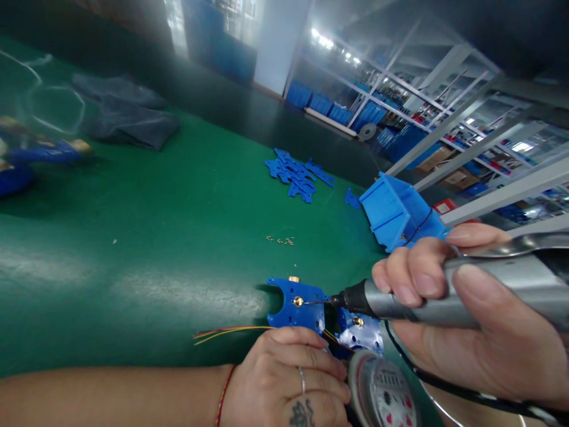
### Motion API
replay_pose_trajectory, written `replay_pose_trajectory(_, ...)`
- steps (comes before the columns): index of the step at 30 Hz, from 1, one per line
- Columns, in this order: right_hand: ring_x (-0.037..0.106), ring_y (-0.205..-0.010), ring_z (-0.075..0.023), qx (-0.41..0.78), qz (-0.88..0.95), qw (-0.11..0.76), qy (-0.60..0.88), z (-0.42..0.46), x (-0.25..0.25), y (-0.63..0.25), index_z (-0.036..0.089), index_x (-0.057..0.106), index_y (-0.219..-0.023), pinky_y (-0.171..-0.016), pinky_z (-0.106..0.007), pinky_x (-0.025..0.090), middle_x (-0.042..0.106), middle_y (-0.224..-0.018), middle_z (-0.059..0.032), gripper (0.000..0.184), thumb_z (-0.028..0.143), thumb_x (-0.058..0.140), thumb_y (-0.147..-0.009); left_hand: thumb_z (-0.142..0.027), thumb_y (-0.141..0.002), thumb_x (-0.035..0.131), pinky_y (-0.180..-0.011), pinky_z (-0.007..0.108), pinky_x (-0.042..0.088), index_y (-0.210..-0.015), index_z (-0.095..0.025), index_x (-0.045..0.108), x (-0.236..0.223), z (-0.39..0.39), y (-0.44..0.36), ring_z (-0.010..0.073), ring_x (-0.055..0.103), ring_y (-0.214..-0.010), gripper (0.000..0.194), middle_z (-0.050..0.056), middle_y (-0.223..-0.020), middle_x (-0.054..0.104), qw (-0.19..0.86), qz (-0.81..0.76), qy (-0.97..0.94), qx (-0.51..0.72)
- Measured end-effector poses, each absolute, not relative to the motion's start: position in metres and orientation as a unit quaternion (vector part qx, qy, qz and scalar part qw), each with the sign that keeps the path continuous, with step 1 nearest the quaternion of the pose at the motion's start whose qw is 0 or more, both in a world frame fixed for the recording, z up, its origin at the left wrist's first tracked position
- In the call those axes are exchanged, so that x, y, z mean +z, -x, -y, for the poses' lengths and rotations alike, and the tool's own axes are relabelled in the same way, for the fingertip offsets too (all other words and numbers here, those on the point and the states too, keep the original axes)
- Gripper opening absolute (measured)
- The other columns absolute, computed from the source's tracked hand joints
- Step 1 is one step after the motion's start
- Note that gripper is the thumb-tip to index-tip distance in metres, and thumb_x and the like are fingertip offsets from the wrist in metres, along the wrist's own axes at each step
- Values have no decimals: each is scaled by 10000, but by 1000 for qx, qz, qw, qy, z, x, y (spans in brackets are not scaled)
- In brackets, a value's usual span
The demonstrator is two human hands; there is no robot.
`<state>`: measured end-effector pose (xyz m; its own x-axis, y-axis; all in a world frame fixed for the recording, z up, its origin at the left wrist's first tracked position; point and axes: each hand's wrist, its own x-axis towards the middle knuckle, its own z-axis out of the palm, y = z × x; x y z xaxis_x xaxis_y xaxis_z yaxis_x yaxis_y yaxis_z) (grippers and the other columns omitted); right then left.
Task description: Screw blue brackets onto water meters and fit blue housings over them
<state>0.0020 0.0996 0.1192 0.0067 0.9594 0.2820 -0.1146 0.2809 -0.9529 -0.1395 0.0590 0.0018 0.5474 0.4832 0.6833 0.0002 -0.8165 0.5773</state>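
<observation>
**Screwdriver bit at brass fitting on blue plate; both hands engaged at near side of counter**

The right hand (493,350) has its fingers closed around a grey power screwdriver (524,284), which lies almost level and points left. Its thin bit (317,303) extends over a blue plate (306,314), with the tip at a brass fitting (298,301) near the middle of the plate. Whether the tip is fully seated cannot be told.

The blue plate is at the near side of the green counter (186,201), its curved notch facing left. A brass knob (294,279) shows at its far edge. The left hand (284,379) is against the plate's near edge, fingers bent; how firmly they grip, and on what, cannot be told. Red and yellow wires (242,328) extend left from beside this hand.

A second blue part (367,341) sits just right of the plate, below the screwdriver's nose. A round container (391,391) with a printed top is near the left fingertips.

Small screws (288,242) lie scattered beyond the plate. Farther off is a heap of flat blue pieces (293,172), and to its right stands a blue bin (386,207). A crumpled dark bag (133,121) lies at the far left of the counter.
</observation>
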Motion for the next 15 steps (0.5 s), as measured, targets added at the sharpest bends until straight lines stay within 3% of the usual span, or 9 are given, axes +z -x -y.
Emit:
replay_pose_trajectory(5, 437, -427, -110, 442, 534, 613, 380, -100, 116, 2, 259, 566, -787, -440, -262, 393, 463, -504, 64, 278, 278, 805, -648, -248, -898, 558, -1020, 202, 396, -828, -185, 613, 2, -58, 138, 80, 651, -972, 110, -42, -911, 743, 263, -145, -830, 470)
replay_pose_trajectory(10, 465, -442, -134, 456, 556, 582, 379, -101, 115, 6, 280, 560, -801, -449, -285, 402, 487, -524, 56, 240, 251, 770, -689, -234, -888, 571, -1015, 207, 399, -819, -184, 613, 3, -57, 139, 88, 660, -954, 94, -39, -894, 744, 256, -148, -825, 482)
replay_pose_trajectory(15, 451, -450, -127, 405, 568, 603, 387, -98, 108, 11, 282, 552, -924, -448, -285, 429, 505, -541, 62, 300, 285, 767, -714, -229, -897, 548, -999, 218, 423, -819, -173, 614, 2, -58, 138, 97, 671, -919, 116, -16, -856, 745, 252, -148, -821, 490)
